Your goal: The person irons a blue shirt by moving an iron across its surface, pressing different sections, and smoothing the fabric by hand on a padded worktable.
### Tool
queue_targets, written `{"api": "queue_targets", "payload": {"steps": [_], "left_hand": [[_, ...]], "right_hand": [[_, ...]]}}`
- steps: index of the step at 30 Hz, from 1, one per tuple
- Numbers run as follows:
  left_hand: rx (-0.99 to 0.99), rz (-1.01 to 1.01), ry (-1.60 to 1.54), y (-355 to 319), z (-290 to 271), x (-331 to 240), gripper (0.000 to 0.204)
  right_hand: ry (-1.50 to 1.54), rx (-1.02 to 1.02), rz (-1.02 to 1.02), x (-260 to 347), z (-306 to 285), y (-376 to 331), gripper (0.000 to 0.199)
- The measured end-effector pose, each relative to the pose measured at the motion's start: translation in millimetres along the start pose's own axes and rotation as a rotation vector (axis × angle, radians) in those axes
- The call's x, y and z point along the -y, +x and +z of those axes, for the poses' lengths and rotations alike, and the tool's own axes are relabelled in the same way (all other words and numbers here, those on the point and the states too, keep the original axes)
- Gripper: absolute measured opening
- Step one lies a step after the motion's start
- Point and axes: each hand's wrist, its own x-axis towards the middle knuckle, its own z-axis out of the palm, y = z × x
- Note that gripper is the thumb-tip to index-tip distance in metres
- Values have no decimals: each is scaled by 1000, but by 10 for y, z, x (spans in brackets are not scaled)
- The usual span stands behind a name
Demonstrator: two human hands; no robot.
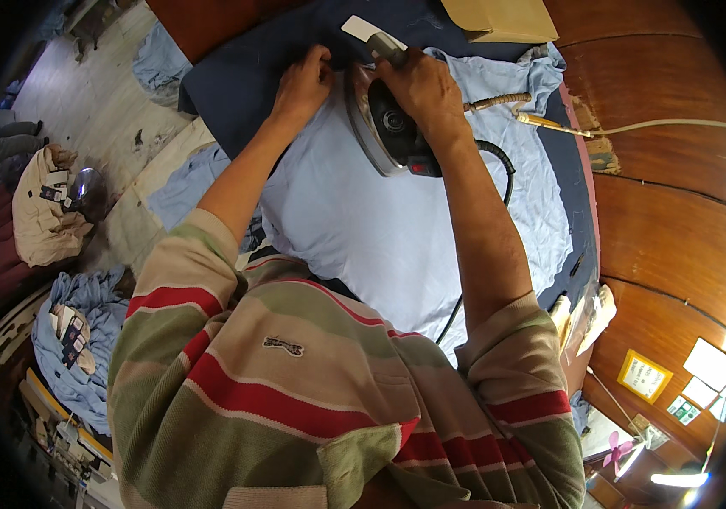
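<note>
Head view. Iron (390, 123), one, black body with a silver soleplate: upper centre of the frame, on the pale blue cloth (363, 229). Long axis steep, running from upper left to lower right; nose toward the top edge, heel with red switch toward the lower right.

Right hand (425, 92): upper centre, fingers wrapped around the iron's grey handle.

Left hand (302, 87): upper centre, left of the iron and apart from it; fingers curled at the cloth's edge. Whether they pinch fabric cannot be told.

Black cord (509, 170): right of the iron, looping downward.

Dark blue cover (240, 78): beneath the cloth, showing at upper left.

Cardboard box (503, 24): top edge, right of centre.

Tan garment (50, 212): left side of the frame.

Blue garments (83, 373): heap, lower left.

Wooden panelling (660, 178): right side.
</note>
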Motion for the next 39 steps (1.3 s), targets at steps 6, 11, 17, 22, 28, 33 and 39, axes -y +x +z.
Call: {"api": "queue_targets", "payload": {"steps": [6,11,17,22,28,33,39], "left_hand": [[8,-36,49,37,1,4,27],[99,-39,115,143,-103,52,26],[-55,52,351,-71,-196,75,24],[18,-137,496,-1128,-450,-103,18],[-7,-195,375,-1258,-486,-21,18],[-59,-142,369,-1263,-431,96,19],[-91,-114,403,-1222,-382,173,22]], "right_hand": [[19,8,-6,-25,-2,23,56],[18,75,-45,9,-32,-332,53],[-31,75,-176,199,19,-420,49],[-17,51,-171,171,146,-125,59],[-100,106,-315,271,23,-226,53],[-41,79,-283,233,113,-689,50],[-39,118,-210,86,21,-1162,52]]}}
